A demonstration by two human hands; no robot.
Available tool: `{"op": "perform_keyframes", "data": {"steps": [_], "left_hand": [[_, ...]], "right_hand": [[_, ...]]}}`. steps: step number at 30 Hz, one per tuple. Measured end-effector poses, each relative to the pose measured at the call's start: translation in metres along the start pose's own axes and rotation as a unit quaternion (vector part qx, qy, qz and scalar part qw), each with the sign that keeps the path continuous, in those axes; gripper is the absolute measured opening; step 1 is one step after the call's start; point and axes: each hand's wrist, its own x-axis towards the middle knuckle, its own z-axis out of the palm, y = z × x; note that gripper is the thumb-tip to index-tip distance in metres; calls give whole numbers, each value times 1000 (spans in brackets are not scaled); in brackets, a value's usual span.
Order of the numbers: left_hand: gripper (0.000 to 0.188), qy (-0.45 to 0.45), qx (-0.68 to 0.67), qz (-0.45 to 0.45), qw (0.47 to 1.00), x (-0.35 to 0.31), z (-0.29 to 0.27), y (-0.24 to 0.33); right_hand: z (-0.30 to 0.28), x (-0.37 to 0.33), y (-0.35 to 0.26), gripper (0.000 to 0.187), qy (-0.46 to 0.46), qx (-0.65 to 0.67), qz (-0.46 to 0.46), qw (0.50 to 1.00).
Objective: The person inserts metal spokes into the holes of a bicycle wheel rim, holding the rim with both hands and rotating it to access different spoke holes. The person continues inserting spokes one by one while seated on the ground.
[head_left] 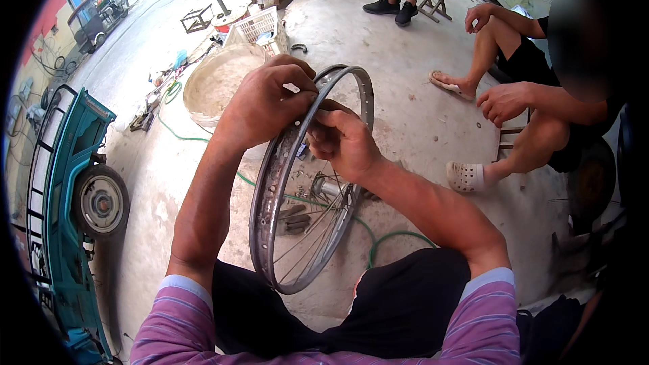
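Note:
A bare metal bicycle wheel rim (265, 196) stands tilted upright between my knees, with small holes along its outer face. Thin spokes (312, 235) run inside it to a silvery hub (329, 188), which hangs low in the ring. My left hand (272, 100) is at the outer face near the top, thumb and forefinger pinched together against the metal. From the inner side, my right hand (346, 143) meets the same stretch of rim with its fingers curled closed. Whatever small piece either hand grips is hidden by the fingers.
Gloves (293, 219) lie on the concrete beyond the rim, near a green hose (399, 235). A wide round tub (215, 84) and a white plastic crate (257, 26) stand ahead. A teal cart (64, 203) is at left. Two people sit at right, one's hand (503, 103) resting on a knee.

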Motion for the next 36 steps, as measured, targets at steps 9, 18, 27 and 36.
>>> {"op": "perform_keyframes", "data": {"steps": [9,18,27,36], "left_hand": [[10,3,-22,8,1000,4,2,-3],[8,0,-9,-16,1000,0,-2,0],[11,25,-15,-1,1000,-1,-2,-8],[10,17,26,33,999,-3,-3,-5]], "right_hand": [[-6,-3,0,19,36,-37,-44,998],[-3,-3,2,24,39,-51,-37,997],[3,-5,-1,29,35,-107,-34,993],[2,-2,2,21,37,-106,-19,994]]}}
